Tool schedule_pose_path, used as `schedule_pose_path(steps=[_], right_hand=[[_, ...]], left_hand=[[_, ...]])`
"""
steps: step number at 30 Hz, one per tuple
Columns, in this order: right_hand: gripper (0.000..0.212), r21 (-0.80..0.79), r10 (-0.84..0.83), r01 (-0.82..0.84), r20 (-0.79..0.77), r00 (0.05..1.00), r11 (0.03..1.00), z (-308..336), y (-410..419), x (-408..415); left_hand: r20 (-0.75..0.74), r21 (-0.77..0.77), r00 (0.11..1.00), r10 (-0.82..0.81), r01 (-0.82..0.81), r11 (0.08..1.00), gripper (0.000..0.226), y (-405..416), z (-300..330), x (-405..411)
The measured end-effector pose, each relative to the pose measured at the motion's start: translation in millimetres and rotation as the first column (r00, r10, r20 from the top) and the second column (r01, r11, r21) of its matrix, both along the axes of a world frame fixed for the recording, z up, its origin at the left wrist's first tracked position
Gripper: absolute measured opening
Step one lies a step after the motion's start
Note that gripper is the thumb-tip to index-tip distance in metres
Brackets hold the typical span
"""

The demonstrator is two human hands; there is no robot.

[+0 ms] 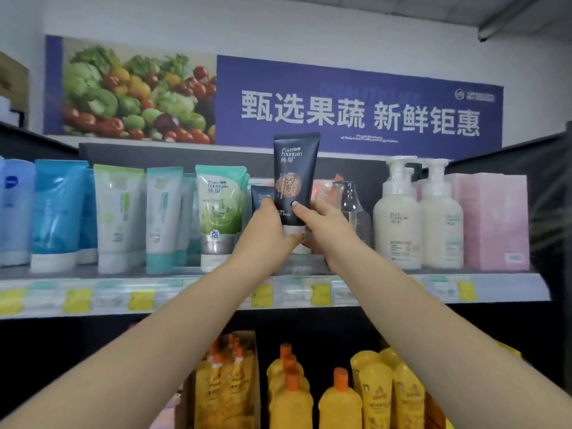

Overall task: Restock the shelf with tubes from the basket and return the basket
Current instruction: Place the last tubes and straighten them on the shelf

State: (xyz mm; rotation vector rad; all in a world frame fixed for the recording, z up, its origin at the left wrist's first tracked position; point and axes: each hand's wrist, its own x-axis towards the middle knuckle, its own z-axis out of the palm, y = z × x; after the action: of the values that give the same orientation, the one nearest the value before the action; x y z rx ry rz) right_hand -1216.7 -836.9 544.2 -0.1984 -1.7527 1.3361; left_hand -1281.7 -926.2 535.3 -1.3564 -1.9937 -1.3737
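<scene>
You hold the dark tube (295, 178) upright, cap down, in front of the upper shelf (464, 289), both arms stretched out. Your left hand (266, 230) wraps its fingers round the tube's lower part and cap, and your right hand (322, 224) grasps it from the other side, thumb across the front. A second dark tube (259, 198) stands just behind your left hand, beside the green tube (220, 212). White pump bottles (399, 212) stand to the right.
</scene>
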Motion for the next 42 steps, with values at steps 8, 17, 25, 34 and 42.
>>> schedule_pose_path(steps=[8, 17, 25, 34, 42], right_hand=[[0.016, -0.114, 0.149, -0.137, 0.098, 0.984, 0.984, -1.8, 29.0, -37.7], [0.016, 0.182, -0.137, 0.090, 0.262, 0.955, 0.979, -10.0, 39.8, -62.0], [0.040, 0.442, -0.324, 0.144, 0.366, 0.872, 0.886, -15.9, 47.7, -65.9], [0.045, 0.534, -0.374, 0.116, 0.405, 0.834, 0.837, -16.2, 47.9, -71.2], [0.041, 0.579, -0.415, 0.140, 0.375, 0.829, 0.803, -13.7, 41.2, -58.3]], left_hand=[[0.058, -0.240, 0.975, 0.216, -0.197, 0.951, 0.069, 44.0, -4.5, -26.2], [0.151, -0.292, 0.963, 0.223, -0.172, 0.941, 0.061, 49.2, -10.9, -35.3], [0.073, -0.378, 0.946, 0.316, -0.267, 0.887, 0.041, 48.5, -12.7, -36.5], [0.044, -0.359, 0.938, 0.344, -0.306, 0.882, 0.039, 47.7, -14.8, -36.5], [-0.042, -0.265, 0.918, 0.394, -0.390, 0.882, 0.041, 46.7, -17.4, -31.1]])
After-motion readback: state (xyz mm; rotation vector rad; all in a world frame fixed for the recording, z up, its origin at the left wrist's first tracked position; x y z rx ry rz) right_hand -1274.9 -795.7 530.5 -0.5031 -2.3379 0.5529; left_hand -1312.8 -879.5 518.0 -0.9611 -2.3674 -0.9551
